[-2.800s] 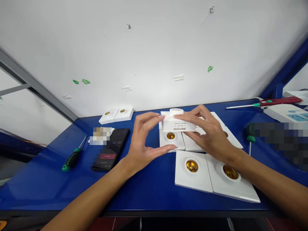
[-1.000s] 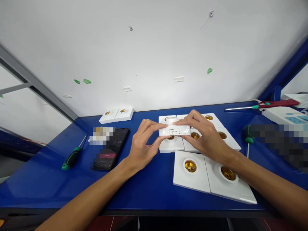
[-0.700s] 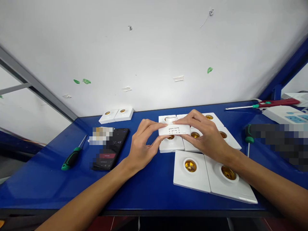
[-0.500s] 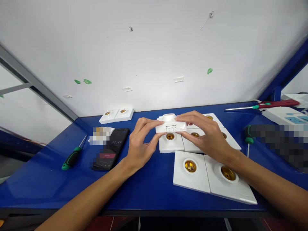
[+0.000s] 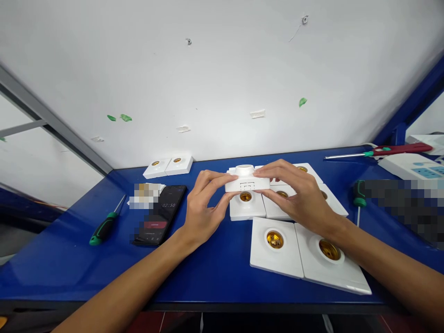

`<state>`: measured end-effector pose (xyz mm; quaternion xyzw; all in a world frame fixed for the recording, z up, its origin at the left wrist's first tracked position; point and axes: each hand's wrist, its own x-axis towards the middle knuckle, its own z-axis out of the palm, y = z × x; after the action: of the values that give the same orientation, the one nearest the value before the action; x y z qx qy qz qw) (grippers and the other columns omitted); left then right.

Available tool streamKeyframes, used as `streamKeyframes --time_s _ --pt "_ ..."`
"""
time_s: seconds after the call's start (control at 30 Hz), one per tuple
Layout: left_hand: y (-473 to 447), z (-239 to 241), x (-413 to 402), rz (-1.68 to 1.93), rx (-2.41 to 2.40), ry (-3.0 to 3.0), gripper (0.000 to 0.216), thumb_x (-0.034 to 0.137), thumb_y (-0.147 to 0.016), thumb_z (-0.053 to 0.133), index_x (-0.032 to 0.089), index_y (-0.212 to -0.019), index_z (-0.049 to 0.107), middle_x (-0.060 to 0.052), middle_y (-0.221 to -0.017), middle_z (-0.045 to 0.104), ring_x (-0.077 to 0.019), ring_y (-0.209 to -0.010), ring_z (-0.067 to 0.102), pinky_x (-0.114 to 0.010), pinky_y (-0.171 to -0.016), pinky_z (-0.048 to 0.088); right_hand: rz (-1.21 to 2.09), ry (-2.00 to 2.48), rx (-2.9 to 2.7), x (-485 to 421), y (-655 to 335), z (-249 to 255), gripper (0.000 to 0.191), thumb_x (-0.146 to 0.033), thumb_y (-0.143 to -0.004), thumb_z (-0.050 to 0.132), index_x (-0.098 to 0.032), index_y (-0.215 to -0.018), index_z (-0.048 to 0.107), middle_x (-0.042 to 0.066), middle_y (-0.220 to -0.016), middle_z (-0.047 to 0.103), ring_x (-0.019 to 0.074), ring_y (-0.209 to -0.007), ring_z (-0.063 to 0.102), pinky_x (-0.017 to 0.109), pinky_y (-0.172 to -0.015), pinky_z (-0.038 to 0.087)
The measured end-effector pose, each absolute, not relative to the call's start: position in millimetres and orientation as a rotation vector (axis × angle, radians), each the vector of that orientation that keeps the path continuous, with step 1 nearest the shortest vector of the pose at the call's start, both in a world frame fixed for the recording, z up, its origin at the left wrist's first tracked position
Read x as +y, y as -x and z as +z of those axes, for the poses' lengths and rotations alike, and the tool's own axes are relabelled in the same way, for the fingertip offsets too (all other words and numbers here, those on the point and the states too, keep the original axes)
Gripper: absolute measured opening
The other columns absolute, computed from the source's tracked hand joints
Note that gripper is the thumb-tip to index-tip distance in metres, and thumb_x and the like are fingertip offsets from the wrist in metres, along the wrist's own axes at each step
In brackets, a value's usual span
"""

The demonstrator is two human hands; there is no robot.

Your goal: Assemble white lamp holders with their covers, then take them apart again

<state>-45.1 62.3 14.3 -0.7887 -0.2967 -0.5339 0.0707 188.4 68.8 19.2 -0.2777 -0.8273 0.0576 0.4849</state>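
Note:
Between my two hands is a white square lamp holder (image 5: 247, 184), raised above the table with its side wall and round collar facing me. My left hand (image 5: 204, 208) pinches its left edge, thumb below and fingers on top. On the opposite edge, my right hand (image 5: 298, 196) grips in the same way. Behind and beneath it lie several more white lamp holders (image 5: 239, 210) with brass-coloured sockets, partly covered by my right hand. Closer to me, a pair of lamp holders (image 5: 274, 263) sit side by side, the right one partly under my right forearm.
Two lamp holders (image 5: 179, 167) stand by the wall. At left lie a green-handled screwdriver (image 5: 104, 229) and a phone (image 5: 161, 217) showing a timer. To the right are another screwdriver (image 5: 360, 199), a long red-handled tool (image 5: 398, 150) and a power strip (image 5: 409, 166). A blue table (image 5: 208, 277) carries everything.
The held lamp holder has tilted very slightly, and both hands keep their grip on it. The phone's timer has advanced by a second. Everything else looks the same.

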Motion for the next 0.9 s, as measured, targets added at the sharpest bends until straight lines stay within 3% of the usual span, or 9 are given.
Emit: streamKeyframes --time_s 0.9 --pt "45.5 14.2 61.8 -1.614 -0.902 2.368 0.031 0.014 -0.092 0.078 0.027 -0.119 0.069 -0.001 -0.101 0.07 -0.0175 -0.091 0.066 -0.035 -0.079 0.057 0.132 0.714 -2.018 66.2 -188.8 19.2 0.031 -0.02 -0.096 0.071 -0.028 -0.125 0.066 0.007 -0.116 0.073 0.0238 -0.102 0.071 0.04 -0.071 0.063"
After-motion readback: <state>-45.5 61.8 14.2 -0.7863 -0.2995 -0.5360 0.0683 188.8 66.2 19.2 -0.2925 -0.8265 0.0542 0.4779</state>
